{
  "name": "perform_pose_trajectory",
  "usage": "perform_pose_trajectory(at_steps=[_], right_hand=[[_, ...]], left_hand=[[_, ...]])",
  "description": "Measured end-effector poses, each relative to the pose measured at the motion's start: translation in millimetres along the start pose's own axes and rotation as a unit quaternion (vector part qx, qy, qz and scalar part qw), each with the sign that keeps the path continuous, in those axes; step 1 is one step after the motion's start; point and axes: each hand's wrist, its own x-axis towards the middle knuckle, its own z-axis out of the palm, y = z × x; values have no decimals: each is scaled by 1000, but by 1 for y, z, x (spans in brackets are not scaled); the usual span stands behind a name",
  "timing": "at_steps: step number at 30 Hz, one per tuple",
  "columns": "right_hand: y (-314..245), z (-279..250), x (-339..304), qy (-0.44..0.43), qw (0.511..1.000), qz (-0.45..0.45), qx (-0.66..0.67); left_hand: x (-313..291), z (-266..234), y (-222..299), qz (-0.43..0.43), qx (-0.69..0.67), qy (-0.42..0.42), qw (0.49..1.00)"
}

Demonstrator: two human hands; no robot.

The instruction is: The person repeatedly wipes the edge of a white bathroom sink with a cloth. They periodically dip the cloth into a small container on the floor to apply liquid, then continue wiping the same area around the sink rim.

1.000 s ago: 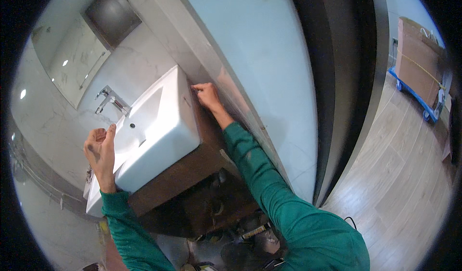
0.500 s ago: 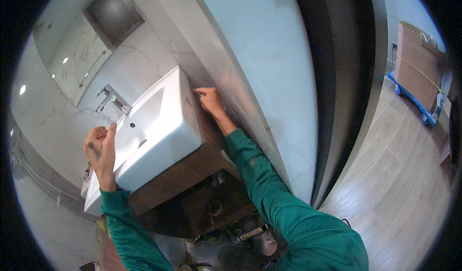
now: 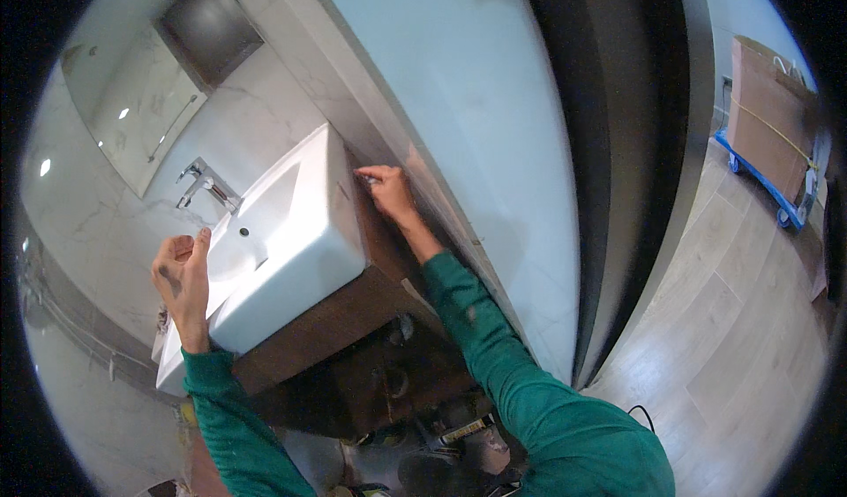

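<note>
A white rectangular washbasin (image 3: 296, 263) with a chrome faucet (image 3: 207, 186) sits on a dark brown vanity cabinet (image 3: 309, 338). My left hand (image 3: 181, 276) is raised over the basin's left part, fingers curled toward the thumb and a dark smudge on the palm. Whether anything is between those fingertips cannot be seen. By the basin's right side, in the narrow gap to the wall, is my right hand (image 3: 393, 195). Its thumb and index finger pinch close to the basin's side, perhaps around something small that I cannot make out.
Below the cabinet lie a sealant tube (image 3: 466, 428) and other clutter. A mirror (image 3: 132, 109) hangs behind the faucet. A pale blue panel (image 3: 476, 144) stands close on my right. Farther right, a blue dolly (image 3: 763, 184) carries a cardboard box (image 3: 769, 113).
My right hand has shifted slightly along the basin's side, its fingers still pinched. The left hand keeps nearly the same place and pose. The view has turned a little.
</note>
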Motion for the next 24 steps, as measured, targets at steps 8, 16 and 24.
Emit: perform_pose_trajectory(at_steps=[8, 16, 24], right_hand=[[31, 21, 20, -2, 994, 10, -107], [-3, 12, 20, -3, 999, 29, -43], [-32, -9, -7, -21, 998, 61, 3]], left_hand=[[1, 4, -6, 15, -8, 17, 1000], [-3, 0, 4, 10, -17, 15, 1000], [-2, 0, 5, 16, 6, 20, 1000]])
